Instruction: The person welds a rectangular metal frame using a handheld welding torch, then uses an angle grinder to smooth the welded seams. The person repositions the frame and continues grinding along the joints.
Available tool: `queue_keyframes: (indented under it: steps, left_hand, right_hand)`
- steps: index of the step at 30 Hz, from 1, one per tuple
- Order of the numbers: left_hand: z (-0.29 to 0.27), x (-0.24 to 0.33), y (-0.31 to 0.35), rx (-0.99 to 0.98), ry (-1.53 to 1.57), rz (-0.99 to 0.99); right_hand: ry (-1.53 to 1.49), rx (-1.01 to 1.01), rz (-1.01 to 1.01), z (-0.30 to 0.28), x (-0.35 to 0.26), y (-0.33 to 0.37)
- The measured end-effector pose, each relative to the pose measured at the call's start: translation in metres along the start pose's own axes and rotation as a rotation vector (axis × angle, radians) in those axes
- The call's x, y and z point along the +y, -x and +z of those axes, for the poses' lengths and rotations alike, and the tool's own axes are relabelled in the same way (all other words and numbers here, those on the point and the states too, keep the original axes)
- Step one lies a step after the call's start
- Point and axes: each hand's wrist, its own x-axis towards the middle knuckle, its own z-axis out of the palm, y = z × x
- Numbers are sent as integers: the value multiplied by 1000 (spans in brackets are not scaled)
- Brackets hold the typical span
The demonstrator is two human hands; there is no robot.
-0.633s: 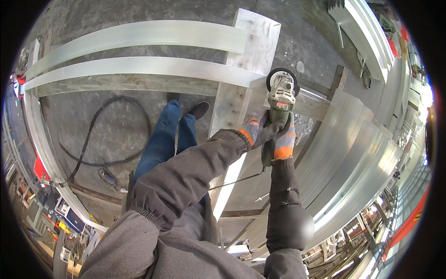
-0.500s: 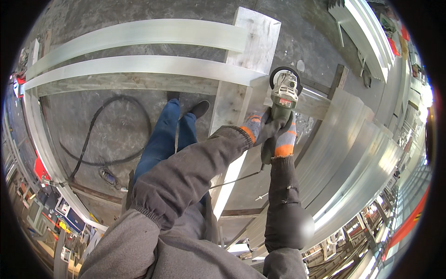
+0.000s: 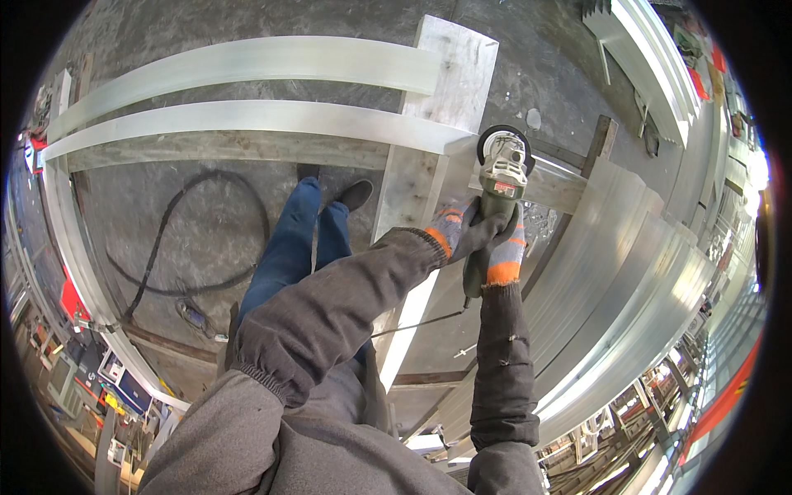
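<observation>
An angle grinder [image 3: 503, 172] with a black-rimmed round disc at its far end lies in both my hands, pointing away from me. My left hand [image 3: 462, 229], in a grey and orange work glove with dark fingers, is wrapped round its body from the left. My right hand [image 3: 505, 247], gloved alike, grips the rear of the body; the grinder hides part of its fingers. The disc is beside the corner where a pale metal bar [image 3: 280, 118] meets a wide metal beam [image 3: 407, 183]. Whether the disc touches metal, I cannot tell. A dark power cord [image 3: 429, 320] trails from the grinder's back.
Another pale bar [image 3: 264, 63] runs parallel farther off. Stacked long metal profiles [image 3: 598, 272] fill the right side, with more lengths [image 3: 648, 70] at the far right. A looped black cable [image 3: 169, 206] lies on the floor to the left, near my feet [image 3: 355, 195].
The grinder has shifted slightly toward me and a touch to the left, both hands still round it. Nothing else has visibly moved.
</observation>
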Motion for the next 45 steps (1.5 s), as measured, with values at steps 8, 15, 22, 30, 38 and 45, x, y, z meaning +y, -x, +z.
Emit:
queue_keyframes:
  steps: [8,15,22,30,38,45]
  left_hand:
    - [1,-13,4,6,51,65]
    - [6,-25,-4,17,94,94]
    - [5,-17,46,104,-176,-216]
    - [-17,-8,54,-188,-172,-135]
    - [-18,-13,51,-87,-141,25]
    - [-15,-20,37,-36,-88,73]
  right_hand:
    - [-75,26,-53,6,3,6]
    - [-168,-25,-51,4,23,5]
    - [-696,-230,252,18,19,46]
    - [-492,-264,125,34,18,53]
    - [-416,-341,87,30,21,47]
    - [-633,-161,169,53,63,44]
